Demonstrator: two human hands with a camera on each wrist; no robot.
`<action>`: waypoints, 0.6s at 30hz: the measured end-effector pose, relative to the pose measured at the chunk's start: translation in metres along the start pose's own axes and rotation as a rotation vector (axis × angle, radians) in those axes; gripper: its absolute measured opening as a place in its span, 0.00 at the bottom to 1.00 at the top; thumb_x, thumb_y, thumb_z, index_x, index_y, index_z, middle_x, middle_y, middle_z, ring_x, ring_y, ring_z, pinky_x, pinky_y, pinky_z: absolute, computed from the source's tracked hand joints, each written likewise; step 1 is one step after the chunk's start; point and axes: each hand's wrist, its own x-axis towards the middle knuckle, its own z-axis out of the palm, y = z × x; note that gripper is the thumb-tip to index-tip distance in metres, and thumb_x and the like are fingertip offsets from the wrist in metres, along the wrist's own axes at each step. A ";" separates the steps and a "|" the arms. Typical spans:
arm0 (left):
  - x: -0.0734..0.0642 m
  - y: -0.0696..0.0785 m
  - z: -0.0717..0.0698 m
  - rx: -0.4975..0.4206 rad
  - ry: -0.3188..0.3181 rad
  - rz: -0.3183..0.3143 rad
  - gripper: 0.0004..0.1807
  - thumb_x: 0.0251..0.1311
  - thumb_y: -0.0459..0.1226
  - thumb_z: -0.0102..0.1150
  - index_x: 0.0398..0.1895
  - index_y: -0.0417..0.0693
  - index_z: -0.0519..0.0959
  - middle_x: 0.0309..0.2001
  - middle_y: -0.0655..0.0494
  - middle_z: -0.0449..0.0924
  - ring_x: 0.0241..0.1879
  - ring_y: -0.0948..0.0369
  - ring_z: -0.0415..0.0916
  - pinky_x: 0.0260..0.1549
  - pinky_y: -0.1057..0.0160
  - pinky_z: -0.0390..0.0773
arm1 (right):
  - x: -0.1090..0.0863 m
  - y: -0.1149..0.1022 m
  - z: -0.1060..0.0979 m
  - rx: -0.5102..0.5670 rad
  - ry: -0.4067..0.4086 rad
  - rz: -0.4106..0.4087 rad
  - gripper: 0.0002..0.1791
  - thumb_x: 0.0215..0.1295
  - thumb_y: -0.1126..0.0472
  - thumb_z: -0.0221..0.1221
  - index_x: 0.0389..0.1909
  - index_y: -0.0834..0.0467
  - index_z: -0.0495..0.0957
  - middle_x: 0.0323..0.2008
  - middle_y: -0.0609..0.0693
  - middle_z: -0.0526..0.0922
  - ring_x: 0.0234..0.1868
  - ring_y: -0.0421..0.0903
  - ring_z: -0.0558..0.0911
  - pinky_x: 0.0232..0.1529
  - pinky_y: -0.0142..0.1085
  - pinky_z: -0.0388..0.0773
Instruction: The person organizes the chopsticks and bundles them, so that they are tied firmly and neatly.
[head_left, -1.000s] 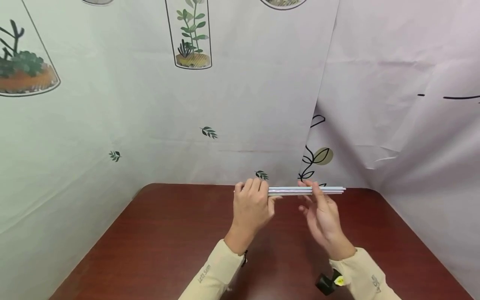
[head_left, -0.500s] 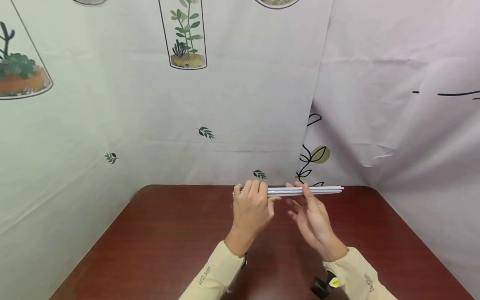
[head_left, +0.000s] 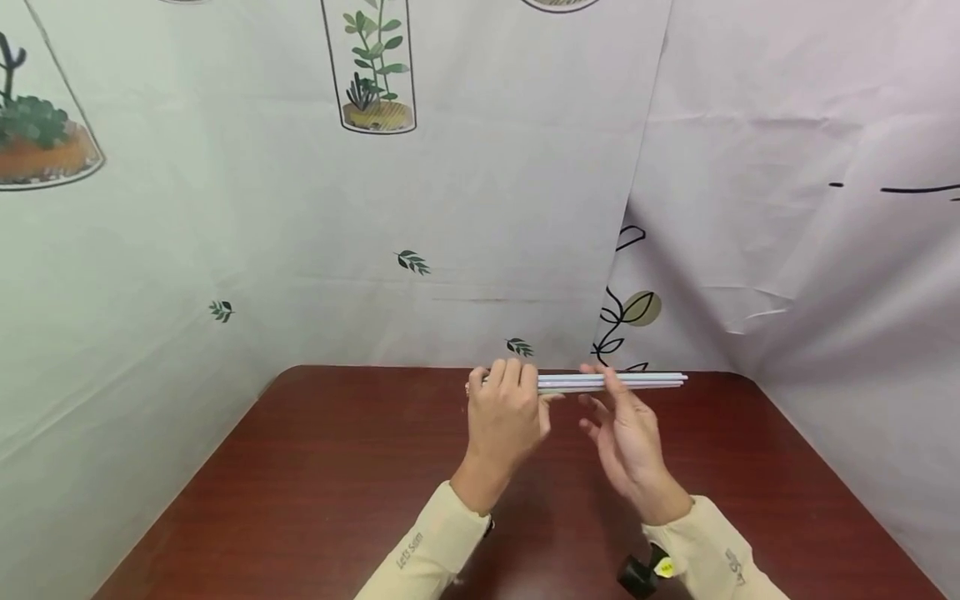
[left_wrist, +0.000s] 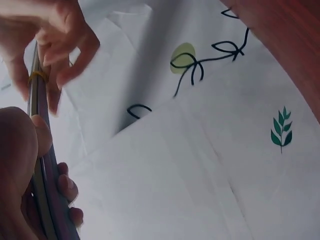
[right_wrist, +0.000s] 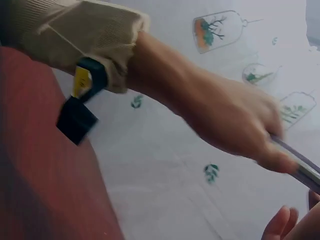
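Note:
A bundle of pale, silvery chopsticks [head_left: 570, 383] is held level above the table, narrow ends to the right. My left hand [head_left: 506, 412] grips its left part, thumb along one side and fingers curled round the other, as the left wrist view shows. A yellow rubber band [left_wrist: 38, 75] circles the chopsticks farther along. My right hand [head_left: 630, 433] has its thumb and fingers on either side of the bundle, pinching at the band; its lower fingers spread loosely below. In the right wrist view the right thumb [right_wrist: 280, 161] lies against the chopsticks, and the band is hidden.
A reddish-brown table [head_left: 337, 467] lies below both hands. White printed curtains [head_left: 480, 208] hang behind it and along both sides, close to its edges. A black strap-on block [head_left: 637, 575] sits at the right cuff.
My right hand has slid a little left along the chopsticks, mostly in the first half second, and holds nearly the same place since. The left hand and the bundle stay almost still.

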 end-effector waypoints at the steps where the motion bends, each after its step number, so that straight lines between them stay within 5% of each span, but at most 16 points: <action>1: 0.000 0.000 0.000 -0.002 0.009 0.006 0.15 0.56 0.50 0.61 0.26 0.48 0.76 0.26 0.56 0.74 0.29 0.58 0.72 0.38 0.54 0.69 | -0.001 0.001 0.002 -0.016 -0.009 0.007 0.11 0.73 0.49 0.55 0.42 0.46 0.85 0.46 0.40 0.86 0.39 0.41 0.81 0.34 0.31 0.75; 10: 0.001 -0.004 0.000 -0.036 0.032 0.008 0.24 0.67 0.57 0.48 0.24 0.48 0.73 0.25 0.55 0.73 0.28 0.57 0.71 0.38 0.54 0.69 | 0.003 -0.011 -0.004 0.058 -0.047 -0.074 0.13 0.74 0.52 0.53 0.41 0.48 0.86 0.46 0.42 0.87 0.39 0.41 0.78 0.36 0.32 0.72; 18: -0.001 0.008 0.003 -0.037 0.063 0.062 0.07 0.47 0.40 0.59 0.23 0.48 0.73 0.24 0.56 0.71 0.28 0.57 0.70 0.36 0.54 0.67 | -0.008 0.007 0.008 -0.006 -0.035 0.045 0.10 0.73 0.52 0.56 0.41 0.46 0.86 0.44 0.43 0.87 0.39 0.39 0.83 0.37 0.32 0.77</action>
